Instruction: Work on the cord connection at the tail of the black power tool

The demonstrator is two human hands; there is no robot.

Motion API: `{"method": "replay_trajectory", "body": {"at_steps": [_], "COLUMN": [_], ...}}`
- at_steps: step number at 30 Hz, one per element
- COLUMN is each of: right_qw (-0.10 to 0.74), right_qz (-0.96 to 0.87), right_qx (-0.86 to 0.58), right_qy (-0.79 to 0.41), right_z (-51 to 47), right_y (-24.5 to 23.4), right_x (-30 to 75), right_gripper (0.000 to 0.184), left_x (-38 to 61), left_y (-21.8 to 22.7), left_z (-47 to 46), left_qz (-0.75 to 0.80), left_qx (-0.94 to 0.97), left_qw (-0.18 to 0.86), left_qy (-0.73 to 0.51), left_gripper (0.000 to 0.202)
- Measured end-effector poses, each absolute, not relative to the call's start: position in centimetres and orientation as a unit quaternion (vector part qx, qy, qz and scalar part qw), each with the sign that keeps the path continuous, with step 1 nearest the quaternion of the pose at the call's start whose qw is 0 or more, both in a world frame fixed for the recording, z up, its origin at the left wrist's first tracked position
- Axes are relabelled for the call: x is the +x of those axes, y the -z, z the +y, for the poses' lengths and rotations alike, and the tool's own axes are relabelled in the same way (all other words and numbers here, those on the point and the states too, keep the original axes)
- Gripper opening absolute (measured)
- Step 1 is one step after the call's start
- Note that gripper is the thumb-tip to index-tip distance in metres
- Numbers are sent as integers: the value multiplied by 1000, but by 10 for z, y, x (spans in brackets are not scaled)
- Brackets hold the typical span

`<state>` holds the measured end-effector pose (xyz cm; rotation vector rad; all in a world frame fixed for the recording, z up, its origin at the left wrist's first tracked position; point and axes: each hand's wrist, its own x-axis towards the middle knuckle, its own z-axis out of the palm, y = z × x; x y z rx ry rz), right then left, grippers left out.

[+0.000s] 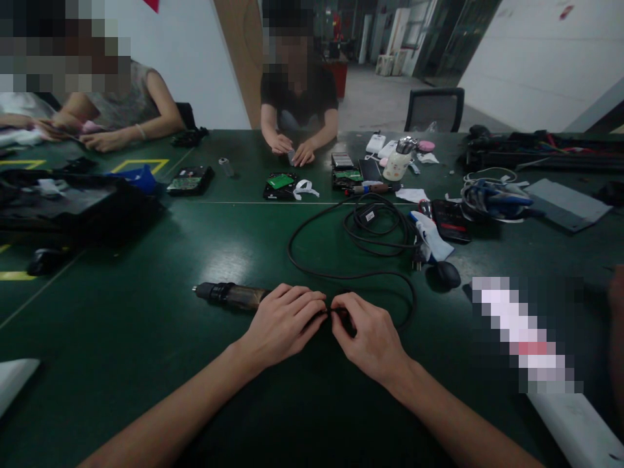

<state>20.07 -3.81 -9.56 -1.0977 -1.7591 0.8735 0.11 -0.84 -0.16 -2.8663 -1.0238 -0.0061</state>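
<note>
On the green table lies an electric screwdriver, its tip pointing left. My left hand is closed around its rear end, hiding that part. Close by on the right, my right hand pinches the end of a black power cord between thumb and fingers. The two hands nearly meet at the back of the screwdriver. Whether the cord end sits in the tool cannot be made out. From my right hand the cord loops out across the table to a coil beyond.
Across the table a person handles a small part beside opened hard drives; another person sits far left. A black housing stands left. Right are a white-and-blue object, a black rounded object and a white strip.
</note>
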Motion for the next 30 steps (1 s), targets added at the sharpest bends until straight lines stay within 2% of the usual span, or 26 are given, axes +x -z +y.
{"method": "replay_trajectory", "body": {"at_steps": [4,8,12,19,23,30], "right_qw": [431,430,431,433,431,428], "right_qz": [-706,-707,-707,-707,-705,-709], "right_qx": [-442,-445,-441,-440,-441,-440], "right_qy": [-347,-343,-345,-344,-349,-346], "right_z": [-38,-38,-38,-38,-38,-38], "right_y": [96,95,94,94,93,93], "right_x": [201,201,201,202,202,201], "right_gripper": [10,9,10,8,9,8], "left_x": [1,1,1,3,3,2], "left_y": [2,-1,1,0,0,0], "left_z": [-9,-9,-8,-9,-8,-9], "left_qz": [-353,-332,-339,-337,-349,-331], "left_qx": [-934,-942,-939,-940,-935,-942], "left_qw": [56,42,61,47,68,54], "left_qy": [-2,-10,-10,-16,-17,-22], "left_gripper": [15,22,16,22,17,23]}}
